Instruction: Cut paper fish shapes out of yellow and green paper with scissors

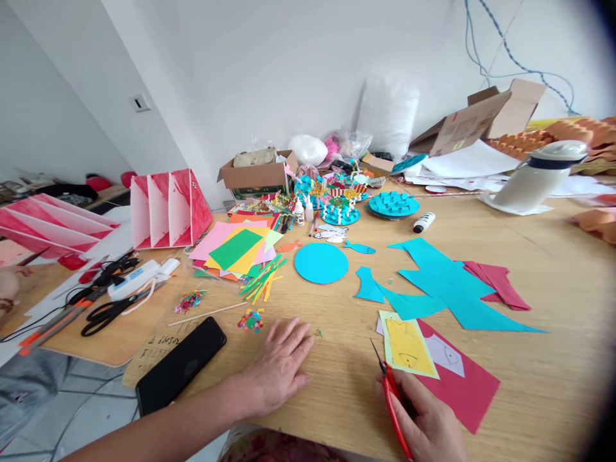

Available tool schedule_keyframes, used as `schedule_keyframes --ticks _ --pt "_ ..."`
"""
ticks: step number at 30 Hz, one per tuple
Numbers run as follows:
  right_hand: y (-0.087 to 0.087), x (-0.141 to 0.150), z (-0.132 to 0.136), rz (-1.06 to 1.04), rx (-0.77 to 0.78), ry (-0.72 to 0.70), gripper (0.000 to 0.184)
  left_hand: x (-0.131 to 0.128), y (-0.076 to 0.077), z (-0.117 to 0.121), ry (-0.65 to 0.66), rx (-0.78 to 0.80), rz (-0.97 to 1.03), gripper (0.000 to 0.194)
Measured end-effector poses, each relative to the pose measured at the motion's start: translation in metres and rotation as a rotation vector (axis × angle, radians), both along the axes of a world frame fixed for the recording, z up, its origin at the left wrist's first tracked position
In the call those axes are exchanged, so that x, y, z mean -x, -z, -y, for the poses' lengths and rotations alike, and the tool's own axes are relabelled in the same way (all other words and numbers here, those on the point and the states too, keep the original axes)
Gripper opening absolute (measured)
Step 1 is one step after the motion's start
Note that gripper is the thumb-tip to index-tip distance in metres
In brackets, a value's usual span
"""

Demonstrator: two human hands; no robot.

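Note:
My left hand lies flat on the wooden table, fingers stretched out, with nothing in it. Tiny paper bits sit just beyond its fingertips. In my right hand is a pair of red-handled scissors, blades pointing away and looking closed. Right by the blades lies a yellow paper with a drawn fish on a pale green sheet. Beside it, a lilac piece with a fish drawing rests on a dark red sheet. A blue paper disc lies farther back.
Blue paper offcuts spread to the right. A black phone and black scissors lie left. Coloured sheets, a glue bottle and decorated blue discs stand behind. A white jug is back right. Part of another person shows at far left.

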State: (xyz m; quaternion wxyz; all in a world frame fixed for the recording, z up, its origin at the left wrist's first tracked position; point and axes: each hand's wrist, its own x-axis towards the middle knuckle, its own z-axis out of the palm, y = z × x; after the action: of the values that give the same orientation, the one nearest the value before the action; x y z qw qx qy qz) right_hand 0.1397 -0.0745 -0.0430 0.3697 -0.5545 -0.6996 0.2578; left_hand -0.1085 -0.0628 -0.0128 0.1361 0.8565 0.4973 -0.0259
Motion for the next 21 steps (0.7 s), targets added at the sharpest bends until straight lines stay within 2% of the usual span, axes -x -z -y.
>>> schedule_keyframes --ticks 5,9,12,16,21 --pt "0.000 -0.003 -0.002 0.035 -0.011 -0.045 0.024 -0.005 0.006 -0.004 -0.011 -0.024 0.033 0.058" --pt "-0.001 -0.002 -0.001 0.055 -0.004 -0.051 0.025 -0.009 0.000 -0.012 -0.025 -0.076 0.067 0.051" --pt "0.000 -0.001 -0.001 0.040 -0.004 -0.012 0.026 -0.011 -0.005 -0.017 0.037 -0.102 0.061 0.049" --pt "0.001 -0.001 -0.001 0.046 -0.001 -0.038 0.025 -0.011 -0.002 -0.020 0.127 -0.104 0.062 0.050" --pt "0.000 -0.003 -0.002 0.057 -0.006 -0.037 0.026 -0.008 0.003 -0.022 0.120 -0.118 0.042 0.049"
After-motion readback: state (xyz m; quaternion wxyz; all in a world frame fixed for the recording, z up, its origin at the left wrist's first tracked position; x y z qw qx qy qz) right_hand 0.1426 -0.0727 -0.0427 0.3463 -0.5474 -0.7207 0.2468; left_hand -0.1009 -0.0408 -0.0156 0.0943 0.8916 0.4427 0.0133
